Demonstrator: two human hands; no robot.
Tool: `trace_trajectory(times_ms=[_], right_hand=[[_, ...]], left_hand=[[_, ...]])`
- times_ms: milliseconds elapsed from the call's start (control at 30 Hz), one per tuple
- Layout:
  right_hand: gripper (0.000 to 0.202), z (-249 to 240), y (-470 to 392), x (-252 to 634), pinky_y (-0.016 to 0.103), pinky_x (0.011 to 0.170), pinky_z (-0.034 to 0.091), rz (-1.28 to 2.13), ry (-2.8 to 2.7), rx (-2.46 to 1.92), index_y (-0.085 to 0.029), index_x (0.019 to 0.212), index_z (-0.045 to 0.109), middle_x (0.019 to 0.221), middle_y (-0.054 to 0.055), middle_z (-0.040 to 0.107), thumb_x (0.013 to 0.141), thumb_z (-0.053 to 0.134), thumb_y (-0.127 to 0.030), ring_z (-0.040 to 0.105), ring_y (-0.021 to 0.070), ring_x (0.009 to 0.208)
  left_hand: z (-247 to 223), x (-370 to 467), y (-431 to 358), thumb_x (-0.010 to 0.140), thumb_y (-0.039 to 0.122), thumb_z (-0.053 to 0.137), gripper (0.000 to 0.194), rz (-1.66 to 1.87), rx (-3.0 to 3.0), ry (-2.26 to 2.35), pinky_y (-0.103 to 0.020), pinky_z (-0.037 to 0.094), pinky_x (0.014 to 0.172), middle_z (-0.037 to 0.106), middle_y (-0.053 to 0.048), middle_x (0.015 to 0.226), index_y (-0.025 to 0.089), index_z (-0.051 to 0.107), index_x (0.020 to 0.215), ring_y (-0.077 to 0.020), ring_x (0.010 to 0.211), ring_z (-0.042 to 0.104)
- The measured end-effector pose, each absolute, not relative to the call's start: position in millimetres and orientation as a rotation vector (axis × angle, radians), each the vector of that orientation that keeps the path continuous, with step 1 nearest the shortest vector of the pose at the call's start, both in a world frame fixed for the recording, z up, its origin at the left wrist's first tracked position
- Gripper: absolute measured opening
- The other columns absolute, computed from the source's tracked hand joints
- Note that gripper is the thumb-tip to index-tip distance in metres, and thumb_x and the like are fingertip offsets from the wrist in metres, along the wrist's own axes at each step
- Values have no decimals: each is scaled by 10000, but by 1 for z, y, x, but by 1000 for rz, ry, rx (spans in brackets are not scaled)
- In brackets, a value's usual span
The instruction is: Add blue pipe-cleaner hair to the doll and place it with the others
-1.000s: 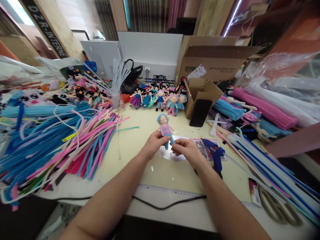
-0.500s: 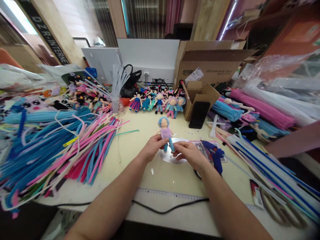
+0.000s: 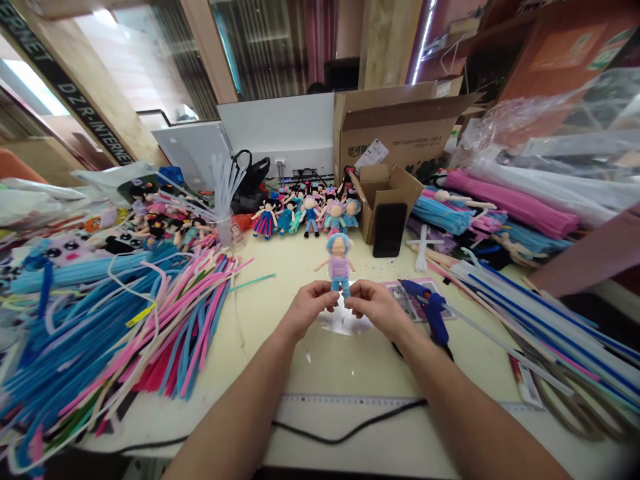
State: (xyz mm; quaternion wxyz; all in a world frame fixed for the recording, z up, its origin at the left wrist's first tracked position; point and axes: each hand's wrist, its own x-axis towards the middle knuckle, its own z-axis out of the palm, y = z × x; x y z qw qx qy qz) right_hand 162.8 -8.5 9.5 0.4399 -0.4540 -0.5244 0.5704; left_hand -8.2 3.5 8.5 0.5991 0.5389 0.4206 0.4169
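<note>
A small pipe-cleaner doll with blue hair, a lilac top and blue trousers is held upright in front of me. My left hand pinches the leg on the left, and my right hand pinches the leg on the right. The doll's thin arms stick out to its sides. Beneath the hands lies a shiny round patch on the table. Just right of my right hand rests a blue glue gun, its nozzle pointing up and left.
Bundles of coloured pipe cleaners cover the table's left side; more pipe cleaners and scissors lie at right. Finished dolls line the back, beside an open carton and a black phone. A ruler and black cable run in front.
The doll now stands straighter, facing me, both arms in sight. My right hand has closed on its leg, and my left has slid lower onto the other. The view has tilted slightly.
</note>
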Motion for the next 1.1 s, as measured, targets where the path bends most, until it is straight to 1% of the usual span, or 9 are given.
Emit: trace_trajectory(times_ms=[100,267,500,567,700,800,867,933,1100], right_hand=[[150,9,-10,161,241,505,433,1438,-1323,-1168,-160,665,638,536,-30,590,606,719,-271,526,95,483],[283,7,-8,162,243,511,459,1590,-1233,-1138,-146,660,660,596,25,664,611,741,-413,571,104,501],[285,5,-6,164,203,435,385,1550,-1228,-1156,-165,615,594,507,-14,602,653,696,-429,492,71,416],[285,5,-4,167,200,418,354,1510,-1196,-1181,-170,615,583,475,-34,555,675,668,-435,458,67,397],[376,4,0,173,207,402,300,1311,-1139,-1215,-189,507,463,415,-60,436,744,593,-449,379,60,377],[247,4,-1,171,219,479,386,1382,-1198,-1172,-176,658,589,588,-23,588,688,669,-408,511,93,503],[257,4,-4,166,235,543,426,1462,-1278,-1131,-175,804,654,718,2,649,653,706,-377,573,124,620],[253,5,-6,162,240,563,421,1480,-1326,-1095,-165,799,669,715,8,651,650,705,-366,569,129,643],[195,6,-7,159,242,543,388,1428,-1273,-1098,-166,706,647,609,-17,604,623,701,-335,505,111,567]], left_hand=[[5,-9,5,680,383,711,257,1018,1253,1018,-242,348,584,585,-3,636,138,680,750,-104,599,476],[-4,-11,10,667,380,729,263,1070,1105,996,-238,345,574,559,11,615,134,654,723,-87,561,452],[-4,-9,10,625,377,762,293,1113,1015,981,-225,344,548,539,17,614,129,645,730,-77,554,442],[-2,-9,11,615,372,766,296,1128,1009,994,-225,350,546,539,22,619,136,651,751,-77,553,444],[1,-8,9,604,354,769,292,1130,1082,1029,-225,337,529,542,26,613,139,656,764,-77,540,433],[4,-3,5,607,361,766,306,1100,1181,1026,-231,338,536,587,6,659,135,671,791,-91,566,453],[4,-1,3,617,371,758,313,1080,1230,1016,-236,343,548,611,-4,694,141,679,814,-101,585,470],[3,-1,3,633,379,748,303,1059,1263,1010,-236,342,554,610,-5,689,143,680,810,-102,588,470],[-5,-4,7,706,435,685,316,993,1246,992,-225,334,550,569,9,652,148,666,837,-89,562,451]])
